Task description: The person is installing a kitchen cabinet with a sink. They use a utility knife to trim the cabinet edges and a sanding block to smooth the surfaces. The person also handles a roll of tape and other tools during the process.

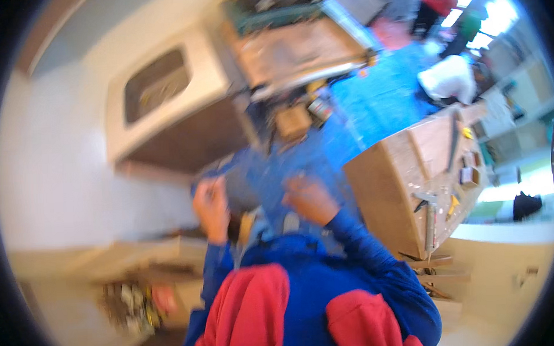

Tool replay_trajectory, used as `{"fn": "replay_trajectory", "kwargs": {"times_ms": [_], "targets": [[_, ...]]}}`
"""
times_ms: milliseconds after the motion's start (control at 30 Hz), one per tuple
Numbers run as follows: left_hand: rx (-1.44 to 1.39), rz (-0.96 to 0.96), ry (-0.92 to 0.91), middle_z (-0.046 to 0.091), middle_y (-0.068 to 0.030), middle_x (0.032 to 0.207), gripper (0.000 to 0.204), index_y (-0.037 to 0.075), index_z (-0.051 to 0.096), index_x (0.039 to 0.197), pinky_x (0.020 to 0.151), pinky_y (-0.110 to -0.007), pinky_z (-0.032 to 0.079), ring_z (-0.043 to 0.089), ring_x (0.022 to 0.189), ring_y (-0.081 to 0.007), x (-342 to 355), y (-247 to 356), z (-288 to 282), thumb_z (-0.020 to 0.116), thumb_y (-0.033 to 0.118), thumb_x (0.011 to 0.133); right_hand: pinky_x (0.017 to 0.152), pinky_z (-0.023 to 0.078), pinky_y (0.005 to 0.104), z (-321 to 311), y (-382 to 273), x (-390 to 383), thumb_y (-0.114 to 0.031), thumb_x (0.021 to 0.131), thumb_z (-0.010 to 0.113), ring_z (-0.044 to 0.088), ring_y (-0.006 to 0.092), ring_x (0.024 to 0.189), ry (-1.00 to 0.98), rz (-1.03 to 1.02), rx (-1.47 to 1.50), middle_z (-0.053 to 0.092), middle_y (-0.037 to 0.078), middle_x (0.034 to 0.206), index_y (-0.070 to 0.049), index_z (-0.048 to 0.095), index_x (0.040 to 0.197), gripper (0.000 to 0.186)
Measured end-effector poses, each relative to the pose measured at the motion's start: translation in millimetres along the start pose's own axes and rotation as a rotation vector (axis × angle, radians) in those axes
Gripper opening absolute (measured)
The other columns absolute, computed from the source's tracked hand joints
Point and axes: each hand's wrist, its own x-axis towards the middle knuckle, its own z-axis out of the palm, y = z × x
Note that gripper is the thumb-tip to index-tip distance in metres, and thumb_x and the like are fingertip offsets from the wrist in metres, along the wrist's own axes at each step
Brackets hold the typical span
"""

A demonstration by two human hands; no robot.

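My left hand (211,207) is raised in front of my body, its fingers bent and blurred by motion. My right hand (309,199) hangs in the air a little to its right, with the fingers smeared. In neither hand can I make out a held thing. Both arms are in blue sleeves. The blue sheeting (267,167) on the floor lies below the hands. Nearest to the left hand stands a wooden cabinet (207,90) with a rounded opening in its pale front. Right of my right hand is a wooden workbench (381,181).
On the workbench lie a framing square (431,222), a handsaw (453,142) and small boxes (470,177). Farther off stands a wood-topped table (297,47), with a cardboard box (293,122) on the floor before it. A person in white (447,78) bends down at the back right.
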Motion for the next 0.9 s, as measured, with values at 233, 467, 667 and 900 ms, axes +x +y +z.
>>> {"fn": "replay_trajectory", "kwargs": {"times_ms": [233, 467, 667, 900], "targets": [[-0.175, -0.148, -0.094, 0.073, -0.0023, 0.089, 0.020, 0.000, 0.075, 0.093, 0.081, -0.030, 0.051, 0.062, 0.088, -0.0105, -13.8, 6.3, 2.7, 0.077, 0.018, 0.098, 0.114, 0.044, 0.0546, -22.3, -42.9, -9.6, -0.029, 0.102, 0.064, 0.051, 0.0447, 0.143, 0.420, -0.654, 0.337, 0.048, 0.023, 0.163, -0.008, 0.055, 0.154, 0.056], [-0.069, -0.082, -0.279, 0.071, -0.0011, 0.092, 0.022, 0.001, 0.074, 0.097, 0.077, -0.027, 0.051, 0.061, 0.086, -0.0099, -21.1, 11.5, -2.8, 0.079, 0.022, 0.100, 0.094, 0.055, 0.0496, 26.7, 12.6, 2.6, -0.034, 0.100, 0.072, 0.069, 0.0392, 0.111, 0.425, -0.038, 0.693, 0.071, 0.018, 0.125, -0.007, 0.066, 0.131, 0.041], [-0.165, -0.004, -0.465, 0.067, 0.0013, 0.089, 0.030, 0.002, 0.073, 0.097, 0.066, -0.024, 0.044, 0.054, 0.077, -0.0064, -33.8, 20.1, 27.1, 0.082, 0.030, 0.098, 0.072, 0.052, 0.0449, 0.6, -1.2, 9.5, -0.025, 0.096, 0.076, 0.069, 0.0328, 0.081, 0.170, -0.053, 0.841, 0.071, 0.019, 0.087, -0.003, 0.072, 0.107, 0.025], [-0.169, -0.006, -0.593, 0.057, 0.0034, 0.082, 0.034, 0.003, 0.067, 0.092, 0.065, -0.025, 0.040, 0.050, 0.076, -0.0065, -35.5, 34.6, 41.0, 0.081, 0.033, 0.098, 0.072, 0.053, 0.0403, 1.8, 6.5, -13.9, -0.023, 0.098, 0.073, 0.067, 0.0233, 0.077, 0.362, 0.037, 1.000, 0.071, 0.017, 0.084, -0.001, 0.072, 0.104, 0.022]]}}
